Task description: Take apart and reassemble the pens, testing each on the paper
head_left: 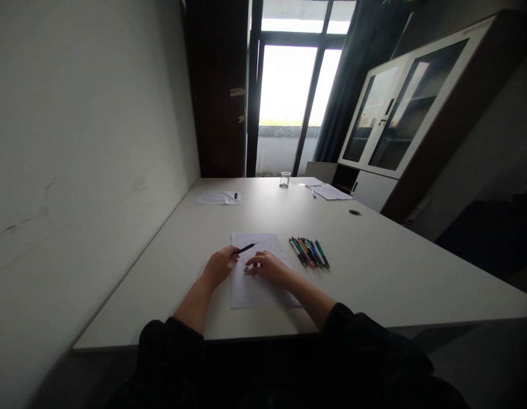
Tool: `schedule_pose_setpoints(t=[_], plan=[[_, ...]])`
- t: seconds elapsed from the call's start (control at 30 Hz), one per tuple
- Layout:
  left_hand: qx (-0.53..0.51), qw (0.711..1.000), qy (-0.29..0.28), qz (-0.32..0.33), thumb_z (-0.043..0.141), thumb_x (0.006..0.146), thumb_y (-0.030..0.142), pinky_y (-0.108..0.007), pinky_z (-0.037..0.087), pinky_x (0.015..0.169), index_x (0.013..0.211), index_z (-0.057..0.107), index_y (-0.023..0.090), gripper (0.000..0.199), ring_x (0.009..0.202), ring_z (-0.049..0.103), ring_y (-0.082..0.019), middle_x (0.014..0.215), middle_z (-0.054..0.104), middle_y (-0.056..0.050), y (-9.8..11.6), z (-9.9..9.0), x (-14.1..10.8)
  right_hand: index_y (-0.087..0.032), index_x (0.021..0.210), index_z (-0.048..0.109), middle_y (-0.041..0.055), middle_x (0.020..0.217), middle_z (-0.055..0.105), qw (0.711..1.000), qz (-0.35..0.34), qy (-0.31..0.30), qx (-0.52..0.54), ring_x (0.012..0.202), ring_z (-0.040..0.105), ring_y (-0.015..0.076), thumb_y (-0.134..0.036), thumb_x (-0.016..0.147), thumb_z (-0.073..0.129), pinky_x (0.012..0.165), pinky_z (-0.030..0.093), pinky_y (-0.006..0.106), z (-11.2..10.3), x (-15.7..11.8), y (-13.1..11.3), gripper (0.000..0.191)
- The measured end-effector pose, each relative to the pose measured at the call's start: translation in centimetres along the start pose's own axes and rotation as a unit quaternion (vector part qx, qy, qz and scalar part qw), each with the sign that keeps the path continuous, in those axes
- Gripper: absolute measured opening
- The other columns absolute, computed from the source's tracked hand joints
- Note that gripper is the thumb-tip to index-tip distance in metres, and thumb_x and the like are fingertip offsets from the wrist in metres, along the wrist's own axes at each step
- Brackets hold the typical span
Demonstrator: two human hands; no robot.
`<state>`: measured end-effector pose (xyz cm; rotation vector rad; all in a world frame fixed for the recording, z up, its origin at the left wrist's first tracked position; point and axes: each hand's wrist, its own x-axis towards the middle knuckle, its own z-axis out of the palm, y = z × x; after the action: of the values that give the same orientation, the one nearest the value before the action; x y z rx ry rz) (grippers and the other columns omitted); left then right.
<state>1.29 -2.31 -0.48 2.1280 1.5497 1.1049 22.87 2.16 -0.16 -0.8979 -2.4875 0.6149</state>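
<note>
A black pen (247,248) is held in my left hand (220,266), its slim tip pointing right and away from me. Below that tip, my right hand (268,267) has thumb and fingers bent in around a small greyish thing (246,270), too small to name, at the paper's surface. Both hands are over a sheet of paper (252,295) with faint lines of writing, lying flat in front of me. Right of the sheet, a row of several pens (309,253) in green, black, blue, orange and other colours lies side by side.
The white table (374,272) meets a wall on the left. Toward its far end are a clear glass (284,180), a stack of papers (330,191) with a pen (313,193) beside it, and another sheet (214,197) bearing a small dark item. A cable hole (354,213) sits at right.
</note>
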Motion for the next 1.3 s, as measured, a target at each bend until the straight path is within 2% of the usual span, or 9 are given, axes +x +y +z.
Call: schedule_pose_setpoints(t=[0.27, 0.37, 0.5, 0.63, 0.73, 1.1, 1.3], plan=[[0.01, 1.0, 0.002, 0.004, 0.053, 0.085, 0.014, -0.026, 0.049, 0.077, 0.102, 0.065, 0.024, 0.023, 0.087, 0.066, -0.018, 0.096, 0.072, -0.003, 0.3, -0.2, -0.1, -0.027, 0.088, 0.077, 0.0033, 0.087, 0.069, 1.0, 0.005, 0.009, 0.022, 0.09, 0.059, 0.0214, -0.031, 0.075, 0.076, 0.083, 0.044, 0.031, -0.2, -0.2, -0.4, 0.014], [0.008, 1.0, 0.002, 0.004, 0.053, 0.085, 0.014, -0.025, 0.049, 0.077, 0.101, 0.066, 0.024, 0.023, 0.087, 0.066, -0.018, 0.096, 0.072, -0.003, 0.2, -0.1, 0.0, -0.025, 0.085, 0.076, 0.0028, 0.084, 0.07, 0.998, 0.013, 0.022, 0.059, 0.081, 0.06, 0.0189, -0.028, 0.077, 0.071, 0.077, 0.045, 0.03, -0.5, -0.4, -0.3, 0.009], [0.0, 1.0, 0.001, 0.007, 0.053, 0.085, 0.015, -0.026, 0.05, 0.08, 0.102, 0.066, 0.023, 0.023, 0.089, 0.065, -0.018, 0.097, 0.071, -0.003, -0.1, 0.0, 0.1, -0.023, 0.085, 0.075, 0.0026, 0.08, 0.071, 0.986, 0.061, 0.1, 0.121, 0.07, 0.059, 0.0174, -0.036, 0.078, 0.068, 0.069, 0.046, 0.03, -1.4, -0.7, -0.1, 0.017], [-0.012, 1.0, -0.001, 0.015, 0.053, 0.085, 0.014, -0.028, 0.05, 0.082, 0.102, 0.066, 0.023, 0.023, 0.091, 0.065, -0.019, 0.098, 0.071, -0.004, -0.3, 0.1, 0.1, -0.021, 0.092, 0.074, 0.0039, 0.084, 0.072, 0.946, 0.104, 0.208, 0.225, 0.077, 0.063, 0.0194, -0.047, 0.075, 0.067, 0.073, 0.048, 0.032, -2.3, -0.9, 0.5, 0.032], [-0.012, 1.0, 0.0, 0.013, 0.054, 0.085, 0.014, -0.029, 0.049, 0.084, 0.103, 0.065, 0.022, 0.023, 0.092, 0.064, -0.019, 0.099, 0.07, -0.004, -0.5, 0.1, 0.1, -0.02, 0.094, 0.073, 0.0049, 0.088, 0.073, 0.93, 0.109, 0.243, 0.253, 0.082, 0.063, 0.0207, -0.051, 0.074, 0.068, 0.076, 0.048, 0.033, -2.6, -0.9, 0.9, 0.038], [-0.018, 0.999, 0.002, 0.033, 0.052, 0.088, 0.015, -0.028, 0.05, 0.082, 0.103, 0.065, 0.022, 0.021, 0.089, 0.065, -0.018, 0.096, 0.07, -0.004, -0.5, 0.2, 0.0, -0.023, 0.09, 0.075, 0.0026, 0.084, 0.072, 0.943, 0.101, 0.233, 0.215, 0.078, 0.062, 0.0197, -0.048, 0.075, 0.068, 0.074, 0.046, 0.033, -2.5, -0.6, 0.4, 0.031], [-0.017, 0.999, 0.001, 0.034, 0.053, 0.087, 0.015, -0.028, 0.049, 0.083, 0.104, 0.064, 0.022, 0.021, 0.09, 0.065, -0.018, 0.098, 0.07, -0.004, -0.3, 0.0, 0.0, -0.022, 0.093, 0.074, 0.0038, 0.088, 0.073, 0.936, 0.103, 0.235, 0.241, 0.083, 0.062, 0.0208, -0.048, 0.075, 0.068, 0.079, 0.046, 0.034, -2.6, -0.8, 0.6, 0.032]])
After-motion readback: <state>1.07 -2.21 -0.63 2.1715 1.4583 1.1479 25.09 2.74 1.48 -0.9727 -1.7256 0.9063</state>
